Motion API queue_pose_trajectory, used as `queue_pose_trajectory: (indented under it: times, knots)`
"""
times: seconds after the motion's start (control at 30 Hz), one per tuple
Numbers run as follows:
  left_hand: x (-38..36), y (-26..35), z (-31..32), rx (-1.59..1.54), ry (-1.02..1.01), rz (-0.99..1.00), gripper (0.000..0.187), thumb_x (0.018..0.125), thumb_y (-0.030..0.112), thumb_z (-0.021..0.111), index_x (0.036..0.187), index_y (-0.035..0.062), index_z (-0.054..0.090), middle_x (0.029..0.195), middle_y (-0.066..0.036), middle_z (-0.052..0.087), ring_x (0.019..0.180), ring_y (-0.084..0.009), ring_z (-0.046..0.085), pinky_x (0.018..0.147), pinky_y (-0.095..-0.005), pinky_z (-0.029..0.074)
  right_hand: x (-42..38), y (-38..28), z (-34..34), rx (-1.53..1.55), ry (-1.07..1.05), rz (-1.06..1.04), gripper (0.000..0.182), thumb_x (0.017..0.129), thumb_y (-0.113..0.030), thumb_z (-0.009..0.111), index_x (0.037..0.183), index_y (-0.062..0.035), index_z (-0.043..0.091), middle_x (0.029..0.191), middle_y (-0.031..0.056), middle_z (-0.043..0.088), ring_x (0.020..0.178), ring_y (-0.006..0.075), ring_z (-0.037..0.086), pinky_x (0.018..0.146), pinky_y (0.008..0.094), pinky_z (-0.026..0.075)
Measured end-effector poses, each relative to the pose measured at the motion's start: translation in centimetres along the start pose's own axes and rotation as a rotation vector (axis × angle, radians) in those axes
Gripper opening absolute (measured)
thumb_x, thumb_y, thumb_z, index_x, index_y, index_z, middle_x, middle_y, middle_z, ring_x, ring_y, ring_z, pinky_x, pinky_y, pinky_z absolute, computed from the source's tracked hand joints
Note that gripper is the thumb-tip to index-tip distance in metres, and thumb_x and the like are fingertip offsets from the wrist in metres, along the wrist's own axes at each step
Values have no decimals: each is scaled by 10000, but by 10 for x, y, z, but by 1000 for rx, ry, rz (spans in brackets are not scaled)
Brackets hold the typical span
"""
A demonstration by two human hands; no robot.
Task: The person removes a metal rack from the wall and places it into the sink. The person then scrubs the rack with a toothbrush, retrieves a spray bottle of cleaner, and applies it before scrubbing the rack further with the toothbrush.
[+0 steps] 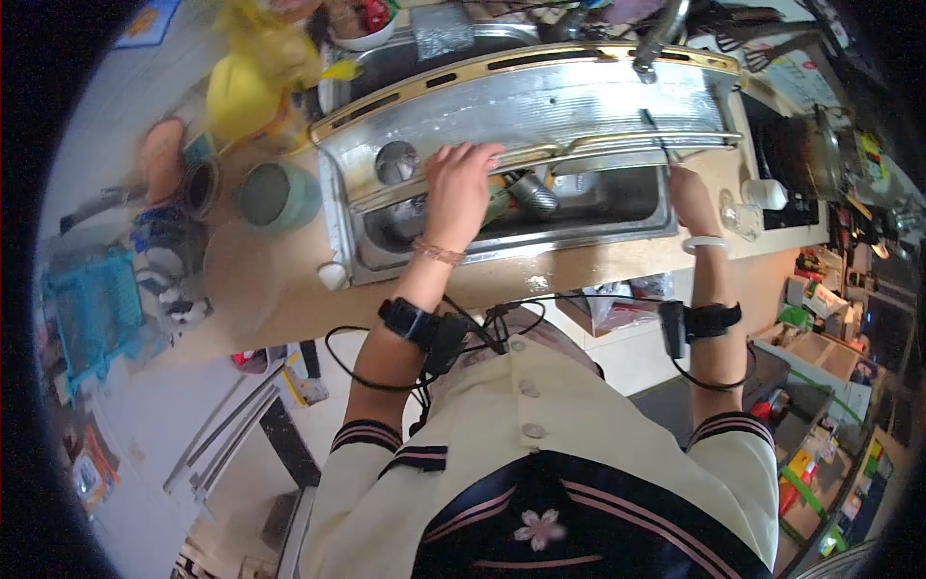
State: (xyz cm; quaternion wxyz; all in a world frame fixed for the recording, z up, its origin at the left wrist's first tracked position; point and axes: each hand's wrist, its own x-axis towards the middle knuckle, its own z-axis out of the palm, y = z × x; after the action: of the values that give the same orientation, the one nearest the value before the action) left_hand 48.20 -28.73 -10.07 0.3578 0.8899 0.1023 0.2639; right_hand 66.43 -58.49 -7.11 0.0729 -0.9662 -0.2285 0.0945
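Note:
A long, wet metal panel [540, 106] with brass-coloured edges lies tilted across the back of the sink [617, 198]. My left hand [458, 193] is closed at the panel's front rail, its fingertips bent over the metal. At the panel's right part, my right hand [691, 201] is closed around a thin dark tool [655, 131], whose upper end reaches over the panel; what it is cannot be made out. Between my hands, a ribbed metal cylinder [531, 192] sits in the sink, beside something greenish partly hidden by my left hand.
A faucet [661, 43] hangs over the panel's back edge. Left of the sink stand a green round container [278, 195], a yellow bag [241, 96] and a blue rack [95, 314]. On the right are a white-capped clear bottle [765, 194] and a pot [813, 154] on the stove.

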Motion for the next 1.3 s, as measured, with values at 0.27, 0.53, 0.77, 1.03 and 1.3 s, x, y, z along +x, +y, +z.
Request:
queue_pose_trajectory:
  times: [0.27, 0.53, 0.77, 1.03, 1.3]
  knots:
    - [-1, -2, 0, 3, 29, 4, 137, 793, 117, 577, 924, 112, 614, 863, -65, 617, 823, -282, 538, 776, -377, 386, -8, -1, -5, 174, 10, 54, 473, 948, -351, 345, 750, 29, 544, 520, 180, 473, 501, 317, 514, 485, 416, 415]
    - [0, 3, -3, 3, 21, 5, 113, 797, 95, 560, 896, 114, 611, 825, -46, 613, 829, -258, 540, 779, -386, 368, -14, -30, -26, 437, -127, 351, 504, 947, -397, 349, 648, -20, 496, 451, 66, 441, 339, 179, 431, 350, 335, 324]
    - [0, 5, -1, 17, 1, 11, 134, 787, 79, 559, 905, 112, 613, 843, -42, 622, 825, -254, 545, 782, -378, 373, -8, -41, 6, 109, -51, 17, 461, 942, -326, 331, 872, 52, 586, 813, 304, 578, 823, 468, 546, 729, 486, 449]
    - [-4, -4, 4, 22, 25, 10, 143, 808, 102, 540, 934, 118, 605, 846, -72, 607, 851, -278, 538, 801, -389, 371, 14, 5, 20, -98, 84, -291, 234, 868, -185, 420, 872, 19, 535, 627, 150, 545, 579, 304, 545, 503, 387, 419]
    - [-7, -5, 6, 34, 51, -11, 115, 791, 104, 566, 895, 119, 612, 853, -53, 616, 857, -265, 529, 811, -384, 362, 13, -13, -7, -3, -46, 73, 321, 909, -196, 359, 1032, 20, 561, 754, 275, 579, 722, 368, 615, 610, 461, 439]
